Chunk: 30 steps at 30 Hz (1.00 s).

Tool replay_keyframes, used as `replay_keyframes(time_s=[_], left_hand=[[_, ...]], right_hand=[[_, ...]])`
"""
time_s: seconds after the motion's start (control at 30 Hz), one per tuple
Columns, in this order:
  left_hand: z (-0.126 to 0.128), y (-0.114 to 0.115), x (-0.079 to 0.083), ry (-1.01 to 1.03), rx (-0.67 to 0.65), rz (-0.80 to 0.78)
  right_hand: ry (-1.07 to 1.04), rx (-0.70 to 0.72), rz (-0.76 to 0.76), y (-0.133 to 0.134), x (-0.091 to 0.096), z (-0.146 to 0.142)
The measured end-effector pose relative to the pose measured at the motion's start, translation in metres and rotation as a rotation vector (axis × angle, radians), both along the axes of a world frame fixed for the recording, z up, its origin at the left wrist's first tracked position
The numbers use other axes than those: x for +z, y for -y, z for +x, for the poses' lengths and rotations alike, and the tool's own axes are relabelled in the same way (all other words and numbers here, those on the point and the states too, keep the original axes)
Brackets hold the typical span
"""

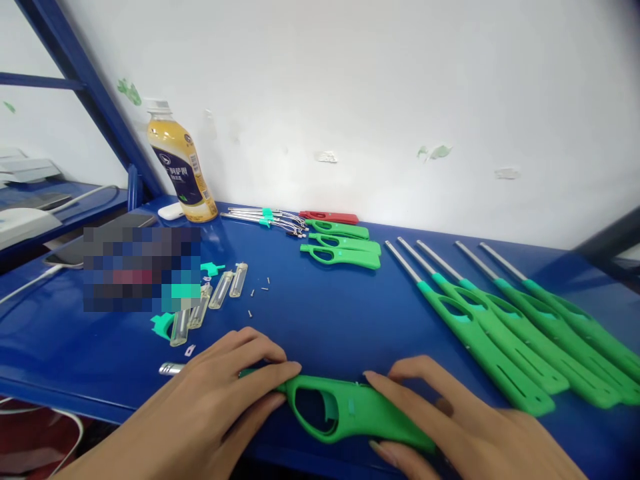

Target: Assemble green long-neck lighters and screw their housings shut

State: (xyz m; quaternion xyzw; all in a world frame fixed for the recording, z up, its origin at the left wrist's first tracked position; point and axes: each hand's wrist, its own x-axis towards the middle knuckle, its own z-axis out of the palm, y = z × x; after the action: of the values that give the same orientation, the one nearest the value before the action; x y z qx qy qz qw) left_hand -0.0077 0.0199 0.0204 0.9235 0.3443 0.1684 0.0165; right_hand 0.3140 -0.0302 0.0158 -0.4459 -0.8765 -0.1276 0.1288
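Note:
A green long-neck lighter [350, 408] lies across the front of the blue table, its metal tip showing at the left. My left hand [240, 380] is closed round its neck, thumb and fingers near the trigger loop. The handle end is gripped by my right hand [440, 413], thumb below and fingers on top. Inside the loop a small teal trigger shows. Past my left hand lie several clear fuel tanks [220, 290], teal triggers [163, 325] and a few tiny screws [251, 313].
Several assembled green lighters [480, 333] lie at the right. Green handle shells [345, 257], a red shell [330, 217] and metal rods with wires [260, 217] are at the back. A drink bottle [183, 167] stands back left near a phone [110, 233]; a white wall [375, 100] rises behind.

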Motion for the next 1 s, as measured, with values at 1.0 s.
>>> replay_keyframes(time_s=[1.0], left_hand=[[-0.0033, -0.0022, -0.0024, 0.022, -0.025, -0.125]], right_hand=[[-0.012, -0.066, -0.055, 0.0042, -0.0057, -0.0024]])
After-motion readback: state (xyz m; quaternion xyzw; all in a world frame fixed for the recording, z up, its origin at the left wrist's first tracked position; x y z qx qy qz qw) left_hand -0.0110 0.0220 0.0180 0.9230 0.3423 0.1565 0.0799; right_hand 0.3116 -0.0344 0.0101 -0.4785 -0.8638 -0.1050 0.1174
